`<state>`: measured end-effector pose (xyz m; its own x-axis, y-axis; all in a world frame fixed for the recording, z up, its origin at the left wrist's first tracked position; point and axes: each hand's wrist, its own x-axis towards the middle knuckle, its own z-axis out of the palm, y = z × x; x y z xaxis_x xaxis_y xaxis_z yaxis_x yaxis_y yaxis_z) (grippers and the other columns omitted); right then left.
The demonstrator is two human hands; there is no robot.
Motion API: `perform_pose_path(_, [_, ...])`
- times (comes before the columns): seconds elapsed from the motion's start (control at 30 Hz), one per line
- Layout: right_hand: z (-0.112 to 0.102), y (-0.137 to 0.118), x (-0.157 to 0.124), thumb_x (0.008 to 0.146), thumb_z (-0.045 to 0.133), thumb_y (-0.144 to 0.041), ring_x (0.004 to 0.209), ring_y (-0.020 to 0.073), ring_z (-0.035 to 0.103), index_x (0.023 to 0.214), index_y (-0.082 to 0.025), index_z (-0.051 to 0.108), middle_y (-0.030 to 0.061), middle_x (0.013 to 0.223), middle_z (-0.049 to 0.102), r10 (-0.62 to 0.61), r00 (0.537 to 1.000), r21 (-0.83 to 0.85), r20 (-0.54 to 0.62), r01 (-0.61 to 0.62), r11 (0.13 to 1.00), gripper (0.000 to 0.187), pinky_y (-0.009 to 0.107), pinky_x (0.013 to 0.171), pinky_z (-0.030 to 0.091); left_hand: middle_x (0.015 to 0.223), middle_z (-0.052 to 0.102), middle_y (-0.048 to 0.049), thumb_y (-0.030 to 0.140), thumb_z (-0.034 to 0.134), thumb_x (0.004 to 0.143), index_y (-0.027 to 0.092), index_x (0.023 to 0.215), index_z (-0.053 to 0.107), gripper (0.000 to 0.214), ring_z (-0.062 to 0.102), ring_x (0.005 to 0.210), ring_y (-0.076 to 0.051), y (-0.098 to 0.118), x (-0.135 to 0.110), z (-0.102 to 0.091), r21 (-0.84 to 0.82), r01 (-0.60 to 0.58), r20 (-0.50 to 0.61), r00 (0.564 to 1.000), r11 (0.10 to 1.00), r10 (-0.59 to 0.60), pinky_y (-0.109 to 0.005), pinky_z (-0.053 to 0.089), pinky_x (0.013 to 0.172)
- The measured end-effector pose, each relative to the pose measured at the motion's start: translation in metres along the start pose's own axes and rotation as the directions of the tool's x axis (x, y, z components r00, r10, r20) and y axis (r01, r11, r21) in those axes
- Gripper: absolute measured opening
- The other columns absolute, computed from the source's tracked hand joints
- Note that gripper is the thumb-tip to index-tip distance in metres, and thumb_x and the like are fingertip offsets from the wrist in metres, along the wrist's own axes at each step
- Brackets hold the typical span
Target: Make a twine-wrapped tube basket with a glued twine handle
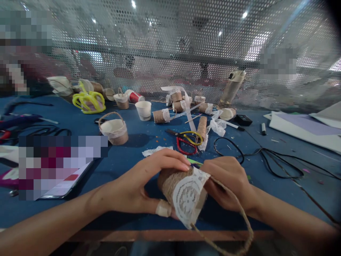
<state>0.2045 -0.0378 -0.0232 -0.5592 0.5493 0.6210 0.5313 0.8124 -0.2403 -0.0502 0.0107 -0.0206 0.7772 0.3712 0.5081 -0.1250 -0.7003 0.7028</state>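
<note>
My left hand and my right hand both grip a paper cup wrapped in jute twine, held on its side just above the table's near edge. A band of white lace runs round the cup's rim end, facing me. My left fingers press on top of the cup; the thumb, with a plaster on it, goes underneath. My right fingers curl behind the rim and the lace. A twine handle loops down from the cup past the table edge.
On the blue table lie red and yellow scissors, a finished twine basket cup, a plain paper cup, several twine-wrapped cups, lace scraps, black cables, a phone and white sheets at the right. A perforated metal screen closes the back.
</note>
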Motion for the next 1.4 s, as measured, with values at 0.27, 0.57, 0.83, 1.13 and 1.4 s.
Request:
perform_pose_path(0.27, [0.0012, -0.0052, -0.0006, 0.088, 0.047, -0.013, 0.048, 0.0139, 0.027, 0.063, -0.02, 0.05, -0.0027, 0.053, 0.043, -0.091, 0.996, -0.026, -0.008, 0.091, 0.996, 0.027, 0.034, 0.05, 0.018, 0.132, 0.055, -0.0112, 0.031, 0.087, 0.073, 0.024, 0.14, 0.046, 0.079, 0.054, 0.124, -0.028, -0.0005, 0.0003, 0.0005, -0.026, 0.003, 0.117, 0.993, 1.0, 0.0, -0.038, 0.045, 0.108])
perform_pose_path(0.57, [-0.0013, -0.003, 0.0004, 0.093, 0.049, -0.018, 0.05, 0.0128, 0.033, 0.071, -0.018, 0.054, -0.0023, 0.057, 0.047, -0.053, 0.999, 0.005, -0.006, 0.053, 0.999, 0.023, 0.031, 0.05, 0.022, 0.126, 0.06, -0.0115, 0.036, 0.088, 0.071, 0.022, 0.135, 0.049, 0.077, 0.06, 0.116, -0.027, 0.002, 0.0019, -0.0011, 0.051, -0.017, 0.077, 0.997, 0.999, 0.013, -0.037, 0.051, 0.101])
perform_pose_path(0.83, [0.002, -0.0076, -0.0025, 0.092, 0.051, -0.011, 0.05, 0.013, 0.027, 0.066, -0.019, 0.052, -0.0036, 0.054, 0.042, -0.05, 0.996, -0.067, -0.068, 0.046, 0.997, 0.027, 0.033, 0.051, 0.019, 0.124, 0.062, -0.0115, 0.045, 0.086, 0.073, 0.024, 0.135, 0.047, 0.076, 0.063, 0.112, -0.029, 0.0047, 0.0023, -0.0004, 0.105, -0.008, 0.069, 0.998, 0.994, 0.001, -0.038, 0.055, 0.094])
perform_pose_path(1.13, [-0.0018, -0.0045, -0.0015, 0.083, 0.052, -0.017, 0.052, 0.0133, 0.027, 0.071, -0.02, 0.052, -0.0039, 0.058, 0.039, -0.084, 0.995, 0.109, -0.047, 0.089, 0.99, 0.012, 0.032, 0.051, 0.02, 0.124, 0.062, -0.0115, 0.05, 0.082, 0.076, 0.025, 0.137, 0.047, 0.075, 0.063, 0.112, -0.029, 0.0046, 0.0029, -0.0005, 0.068, -0.035, 0.097, 0.995, 0.997, 0.028, -0.04, 0.053, 0.098])
perform_pose_path(1.4, [0.0014, -0.0087, -0.0007, 0.083, 0.05, -0.009, 0.052, 0.013, 0.024, 0.07, -0.02, 0.049, -0.0047, 0.058, 0.039, -0.044, 0.998, 0.015, -0.055, 0.044, 0.999, 0.017, 0.032, 0.051, 0.02, 0.126, 0.063, -0.0097, 0.053, 0.084, 0.073, 0.029, 0.142, 0.041, 0.085, 0.065, 0.111, -0.028, 0.0057, 0.0039, 0.0017, 0.098, -0.012, 0.141, 0.99, 0.995, -0.003, -0.037, 0.055, 0.095])
